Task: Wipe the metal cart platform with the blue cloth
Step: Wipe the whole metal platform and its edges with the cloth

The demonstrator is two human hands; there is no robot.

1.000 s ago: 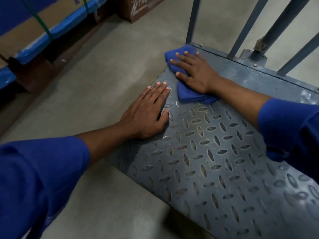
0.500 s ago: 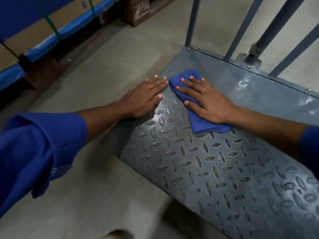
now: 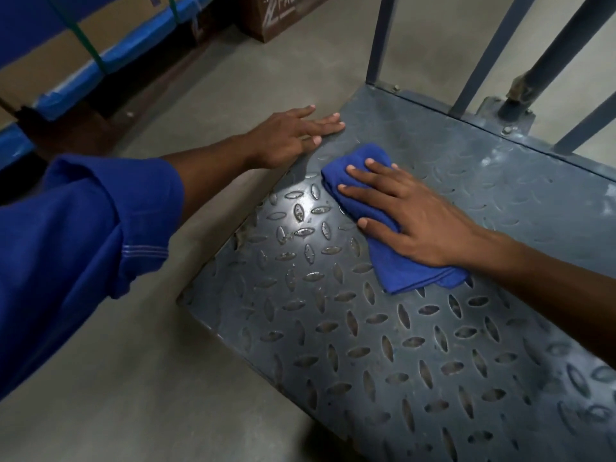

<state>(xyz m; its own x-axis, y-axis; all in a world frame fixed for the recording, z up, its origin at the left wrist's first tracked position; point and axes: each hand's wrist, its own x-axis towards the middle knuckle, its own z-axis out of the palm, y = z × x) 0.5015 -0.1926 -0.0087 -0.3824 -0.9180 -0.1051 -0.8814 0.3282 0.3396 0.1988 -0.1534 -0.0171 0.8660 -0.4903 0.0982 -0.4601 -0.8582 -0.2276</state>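
The metal cart platform (image 3: pixel 383 345) is grey tread plate with raised oval studs and fills the lower right of the view. A folded blue cloth (image 3: pixel 396 261) lies flat on it near the left edge. My right hand (image 3: pixel 410 211) presses down on the cloth with fingers spread, covering its middle. My left hand (image 3: pixel 290 138) rests flat on the platform's left edge, fingers extended, holding nothing, a short way left of the cloth.
Grey upright handle bars (image 3: pixel 380 38) rise from the platform's far edge, with a bolted bracket (image 3: pixel 506 108) at the base. Concrete floor (image 3: pixel 133 378) lies to the left. Blue-edged cardboard packs (image 3: pixel 110 51) and a brown box (image 3: pixel 280 15) stand at the back left.
My right hand has dragged the cloth from the far left corner toward me along the platform. My left hand has stayed on the left edge while the view shifted.
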